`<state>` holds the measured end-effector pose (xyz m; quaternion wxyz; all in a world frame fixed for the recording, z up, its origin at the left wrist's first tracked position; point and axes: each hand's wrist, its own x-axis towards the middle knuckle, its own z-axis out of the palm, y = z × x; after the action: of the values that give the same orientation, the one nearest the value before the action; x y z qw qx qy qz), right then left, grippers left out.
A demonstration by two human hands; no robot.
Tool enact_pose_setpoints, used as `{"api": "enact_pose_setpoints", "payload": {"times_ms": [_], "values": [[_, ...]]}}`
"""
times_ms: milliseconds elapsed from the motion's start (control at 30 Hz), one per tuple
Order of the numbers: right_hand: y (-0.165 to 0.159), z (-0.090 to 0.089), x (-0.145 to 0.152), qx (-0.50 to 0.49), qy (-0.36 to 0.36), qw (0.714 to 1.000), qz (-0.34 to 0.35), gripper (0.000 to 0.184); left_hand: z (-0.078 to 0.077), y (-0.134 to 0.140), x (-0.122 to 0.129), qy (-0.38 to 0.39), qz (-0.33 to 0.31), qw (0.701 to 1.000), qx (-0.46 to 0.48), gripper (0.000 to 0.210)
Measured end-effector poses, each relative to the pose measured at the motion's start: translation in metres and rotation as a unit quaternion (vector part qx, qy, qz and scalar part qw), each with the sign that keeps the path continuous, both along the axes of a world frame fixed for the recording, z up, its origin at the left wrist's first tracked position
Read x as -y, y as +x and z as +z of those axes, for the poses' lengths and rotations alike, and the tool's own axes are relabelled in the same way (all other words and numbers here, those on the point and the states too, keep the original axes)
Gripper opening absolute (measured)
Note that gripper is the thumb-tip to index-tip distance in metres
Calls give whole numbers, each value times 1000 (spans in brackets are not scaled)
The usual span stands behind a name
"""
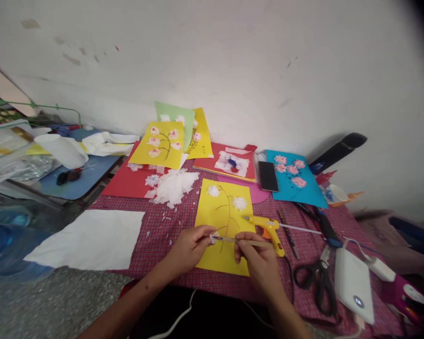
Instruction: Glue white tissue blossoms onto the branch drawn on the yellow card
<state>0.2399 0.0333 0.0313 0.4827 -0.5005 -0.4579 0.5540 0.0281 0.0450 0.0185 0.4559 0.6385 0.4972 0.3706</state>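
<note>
My left hand (pixel 194 246) pinches a small wad of white tissue (pixel 213 239) over the yellow sheet (pixel 207 209). In my right hand (pixel 256 256) is a thin paintbrush (pixel 229 239), its tip at the wad. The yellow sheet bears a drawn brown branch and two white tissue tufts (pixel 239 203) near its top. Right beside the sheet lies a yellow glue gun (pixel 268 226) with a glue stick in its back. A pile of torn white tissue (pixel 175 186) is to the upper left of the sheet.
Finished flower cards (pixel 166 136) lean at the back. A blue flower card (pixel 304 160), a phone (pixel 267 175), black scissors (pixel 320 280) and a white power bank (pixel 353 282) are to the right. White paper (pixel 92 238) overhangs the table's left front edge.
</note>
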Motion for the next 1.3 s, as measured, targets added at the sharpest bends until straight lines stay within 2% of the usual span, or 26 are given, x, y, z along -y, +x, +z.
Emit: {"api": "enact_pose_setpoints", "payload": {"times_ms": [100,200,400,567,767,867,967,1133,1200,1300], "values": [[4,-3,-6,-78,-38,996,11,18,3,-2,0,7,-24,1000,-13,24],[7,-5,-8,-104,-67,992,37,22,7,-3,0,18,-52,998,-28,18],[10,-7,-3,-15,0,1000,7,22,11,-1,4,50,-99,992,-65,19],[15,3,-10,19,42,994,102,18,6,0,2,43,-106,992,-61,22],[5,24,-47,122,68,982,130,26,9,-4,-23,86,-104,986,-103,18],[-6,33,-76,205,127,959,151,26,8,-4,-50,105,-98,982,-126,16],[-17,37,-109,330,195,913,141,26,3,-1,-81,129,-74,978,-147,16],[-30,32,-142,478,218,838,150,22,-6,6,-114,144,-53,969,-195,11],[-32,29,-146,497,214,827,155,23,-8,8,-118,144,-57,969,-194,12],[-32,24,-146,502,211,824,154,24,-13,8,-120,146,-63,968,-193,11]]}}
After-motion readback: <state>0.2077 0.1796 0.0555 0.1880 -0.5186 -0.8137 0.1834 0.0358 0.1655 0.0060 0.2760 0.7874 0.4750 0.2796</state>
